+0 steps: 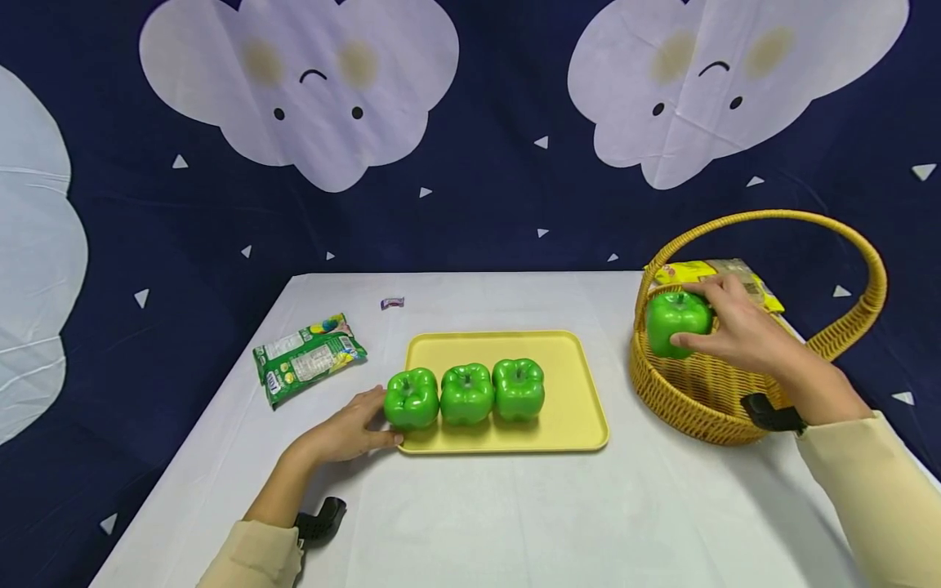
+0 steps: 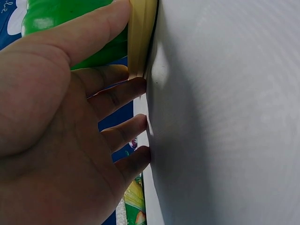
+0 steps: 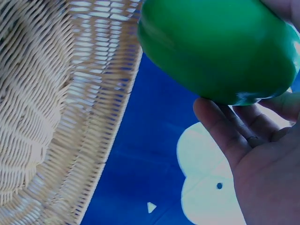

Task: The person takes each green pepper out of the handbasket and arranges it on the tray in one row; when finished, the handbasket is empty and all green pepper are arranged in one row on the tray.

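Observation:
My right hand (image 1: 742,327) grips a green bell pepper (image 1: 678,324) over the wicker basket (image 1: 687,416), its thumb on the near side. In the right wrist view the same pepper (image 3: 220,47) is held beside the basket wall (image 3: 98,98). At the tray's left edge, my left hand (image 1: 345,431) has its fingers spread, and its thumb touches the rim of the yellow tray (image 1: 566,392). Three green bell peppers (image 1: 467,395) stand in a row on that tray; the leftmost pepper (image 1: 412,398) is beside the left hand. In the left wrist view, the fingertips (image 2: 138,121) reach the white tabletop.
A green snack bag (image 1: 309,359) lies left of the tray, with a small wrapped candy (image 1: 393,303) farther back. Behind the basket is a yellow package (image 1: 687,272). The basket's tall handle (image 1: 772,215) arches above the right hand. A dark cloud-patterned cloth (image 1: 500,220) hangs at the back.

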Demonstrator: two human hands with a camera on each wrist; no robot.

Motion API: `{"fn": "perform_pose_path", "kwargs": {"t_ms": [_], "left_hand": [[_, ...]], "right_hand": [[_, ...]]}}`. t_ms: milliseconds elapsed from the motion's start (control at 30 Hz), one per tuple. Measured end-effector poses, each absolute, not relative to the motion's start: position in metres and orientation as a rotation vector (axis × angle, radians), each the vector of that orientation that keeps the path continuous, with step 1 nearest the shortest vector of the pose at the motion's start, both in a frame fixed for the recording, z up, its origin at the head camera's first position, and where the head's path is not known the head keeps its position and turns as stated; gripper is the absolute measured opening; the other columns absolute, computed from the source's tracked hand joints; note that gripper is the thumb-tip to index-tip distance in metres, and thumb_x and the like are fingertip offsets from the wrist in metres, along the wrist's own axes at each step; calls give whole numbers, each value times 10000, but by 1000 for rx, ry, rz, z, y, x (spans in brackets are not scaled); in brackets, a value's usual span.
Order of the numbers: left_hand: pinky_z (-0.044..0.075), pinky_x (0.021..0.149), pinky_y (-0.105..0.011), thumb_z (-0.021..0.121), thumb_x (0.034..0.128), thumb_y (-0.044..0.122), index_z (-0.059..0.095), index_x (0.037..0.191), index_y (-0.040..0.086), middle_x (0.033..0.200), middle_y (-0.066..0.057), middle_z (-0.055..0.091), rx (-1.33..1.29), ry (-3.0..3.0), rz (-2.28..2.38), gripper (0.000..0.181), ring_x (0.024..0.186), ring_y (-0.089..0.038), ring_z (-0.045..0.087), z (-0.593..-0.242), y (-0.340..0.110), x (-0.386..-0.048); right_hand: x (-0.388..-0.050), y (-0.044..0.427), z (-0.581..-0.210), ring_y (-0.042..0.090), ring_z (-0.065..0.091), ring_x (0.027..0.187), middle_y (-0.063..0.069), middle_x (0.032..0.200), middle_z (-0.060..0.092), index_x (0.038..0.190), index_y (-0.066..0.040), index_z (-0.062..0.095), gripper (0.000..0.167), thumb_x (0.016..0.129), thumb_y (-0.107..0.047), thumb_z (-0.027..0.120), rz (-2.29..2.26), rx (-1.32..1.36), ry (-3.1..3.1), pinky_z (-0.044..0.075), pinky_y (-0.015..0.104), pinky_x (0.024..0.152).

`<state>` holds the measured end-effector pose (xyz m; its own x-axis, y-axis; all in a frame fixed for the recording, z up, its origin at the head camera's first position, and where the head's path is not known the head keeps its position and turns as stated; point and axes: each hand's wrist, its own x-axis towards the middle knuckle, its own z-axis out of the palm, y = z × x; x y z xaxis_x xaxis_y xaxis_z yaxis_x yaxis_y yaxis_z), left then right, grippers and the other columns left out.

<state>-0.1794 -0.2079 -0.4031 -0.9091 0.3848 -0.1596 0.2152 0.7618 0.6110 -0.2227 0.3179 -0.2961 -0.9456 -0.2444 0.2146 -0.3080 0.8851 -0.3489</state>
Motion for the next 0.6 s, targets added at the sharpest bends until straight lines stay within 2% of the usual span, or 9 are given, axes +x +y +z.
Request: {"fn": "perform_pose_path", "kwargs": {"t_ms": [167, 400, 600], "left_hand": [[173, 1140, -635, 717, 812, 355, 306, 1463, 38, 1515, -260, 272, 466, 2685, 878, 833, 1417, -465, 179, -404, -208, -180], [178, 1137, -638, 721, 809, 352, 334, 1451, 56, 1510, -252, 292, 480, 2685, 884, 806, 1415, -465, 188, -404, -208, -179], [179, 1135, -640, 716, 814, 351, 321, 1456, 44, 1507, -262, 288, 496, 2693, 879, 814, 1411, -472, 190, -402, -208, -178]], "right_hand": [[-213, 308, -293, 317, 480, 955, 227, 1231, 403, 1333, -8, 438, 742, 745, -283, 798, 573, 541, -2796, 452, 403, 730], [-203, 296, -296, 191, 504, 964, 110, 1218, 493, 1351, -65, 451, 741, 728, -230, 817, 595, 681, -2700, 431, 182, 731], [-197, 281, -302, 114, 493, 1007, 90, 1287, 500, 1349, -35, 451, 789, 681, -173, 848, 604, 802, -2596, 383, 60, 800]]}}
